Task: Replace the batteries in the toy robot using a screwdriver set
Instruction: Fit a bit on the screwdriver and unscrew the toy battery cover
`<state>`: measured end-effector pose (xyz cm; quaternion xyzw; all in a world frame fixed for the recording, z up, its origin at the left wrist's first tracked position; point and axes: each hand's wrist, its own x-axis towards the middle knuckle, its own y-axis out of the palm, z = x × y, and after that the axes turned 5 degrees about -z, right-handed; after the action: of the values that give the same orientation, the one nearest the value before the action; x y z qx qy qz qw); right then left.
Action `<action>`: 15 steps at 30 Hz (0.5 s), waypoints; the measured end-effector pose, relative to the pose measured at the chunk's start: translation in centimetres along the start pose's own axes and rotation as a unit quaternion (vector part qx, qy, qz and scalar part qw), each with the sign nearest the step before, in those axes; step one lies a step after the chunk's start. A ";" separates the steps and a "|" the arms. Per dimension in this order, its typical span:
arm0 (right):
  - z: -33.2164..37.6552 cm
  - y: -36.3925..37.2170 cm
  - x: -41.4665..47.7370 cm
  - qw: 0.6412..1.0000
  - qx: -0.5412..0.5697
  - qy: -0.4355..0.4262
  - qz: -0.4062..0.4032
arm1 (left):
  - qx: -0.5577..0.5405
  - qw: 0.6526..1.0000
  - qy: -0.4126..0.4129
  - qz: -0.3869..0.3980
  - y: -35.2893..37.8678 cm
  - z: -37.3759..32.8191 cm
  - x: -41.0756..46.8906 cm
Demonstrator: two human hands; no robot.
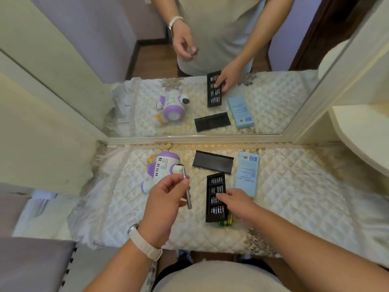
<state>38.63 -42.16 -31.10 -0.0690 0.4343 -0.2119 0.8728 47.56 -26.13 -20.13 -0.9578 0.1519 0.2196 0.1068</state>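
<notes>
Toy robot (162, 168): white-and-purple plastic, lay on its side on the quilted cream cloth (294, 186), close under the mirror (273, 60) and just beyond the left hand.
Handling: judged light, stiff and smooth-shelled, apt to roll on its rounded body; best gripped round the white trunk, not by the small limbs.
Left hand (166, 199): thumb and fingers clamped on the slim silver metal driver handle (187, 191), held above the cloth with one end toward the robot.
Right hand (239, 202): reached into the black plastic tray of steel bits (214, 216), fingertips (219, 197) bent down on a middle row; could not be told whether closed on a bit.
Green batteries (227, 221): showed from under the tray's near right corner.
Flat black sleeve (212, 162): lay beyond the tray, between robot and box.
Writing: pale blue cardboard box (246, 173), right of the tray, bore printed lines, a barcode and a square code; all too small to read, no brand legible.
Wrist: cream-strapped watch (145, 243) worn on the left.
</notes>
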 end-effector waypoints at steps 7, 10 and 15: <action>1.3 4.8 2.1 0.993 -0.099 0.005 -0.068 | 0.026 0.997 -0.023 0.074 -4.6 1.2 3.3; 2.0 5.6 2.3 0.989 -0.089 0.022 -0.118 | 0.026 0.994 -0.032 0.099 -6.2 1.3 4.8; 3.0 6.4 2.4 0.975 -0.119 0.045 -0.185 | 0.028 0.989 -0.015 0.146 -8.5 0.8 6.8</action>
<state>44.29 -37.60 -32.99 -0.2418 0.4750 -0.3192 0.7836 55.98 -19.63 -22.75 -0.9187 0.2945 0.2424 0.1022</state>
